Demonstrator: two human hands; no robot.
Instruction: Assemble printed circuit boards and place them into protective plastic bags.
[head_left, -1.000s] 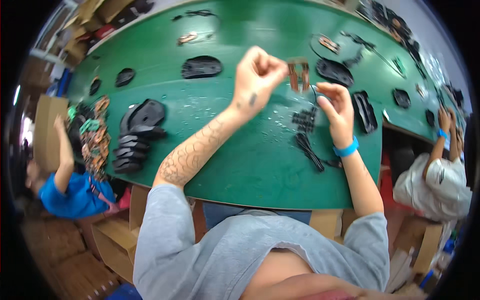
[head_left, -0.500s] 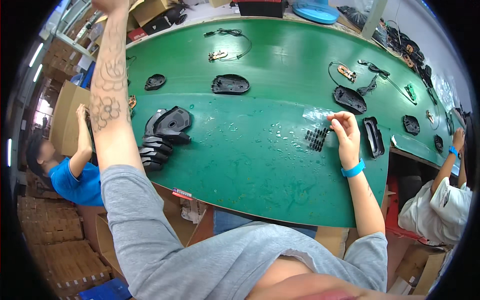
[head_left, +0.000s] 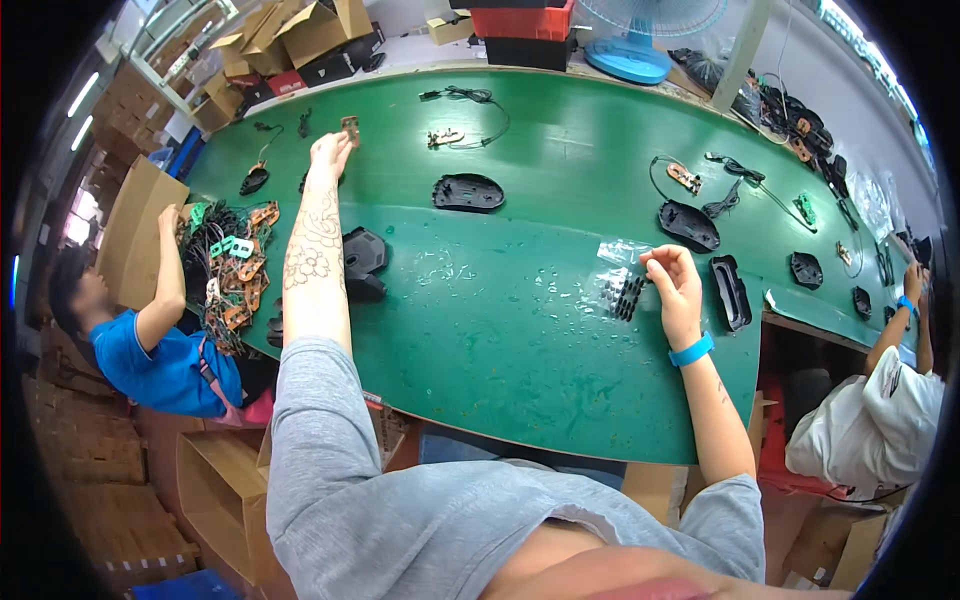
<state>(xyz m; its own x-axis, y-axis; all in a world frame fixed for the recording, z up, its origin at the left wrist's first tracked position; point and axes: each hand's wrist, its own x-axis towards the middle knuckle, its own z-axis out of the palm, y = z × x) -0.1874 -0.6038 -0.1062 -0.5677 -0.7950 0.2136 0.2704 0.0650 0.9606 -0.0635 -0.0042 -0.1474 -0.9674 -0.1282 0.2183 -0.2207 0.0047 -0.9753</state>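
Reaching far over the green bench, my left hand is closed on the end of a small brown circuit board, which stands up from the fingertips. A dark shell lies mostly hidden behind that wrist. My right hand is pinched at the edge of a clear sheet carrying rows of small black pads. Just right of this hand lies a long black tray-like part, with a black mouse shell above it. Black mouse shells are stacked beside my left forearm, which partly covers them.
A heap of cabled circuit boards lies left, near a co-worker in blue. Another black shell and a cabled board lie mid-bench. Water drops dot the green bench. A blue fan stands behind; another co-worker sits right.
My left hand has come down from the top edge toward the bench and rightward, and a small circuit board now shows in it. My right hand keeps its pinch at the sheet.
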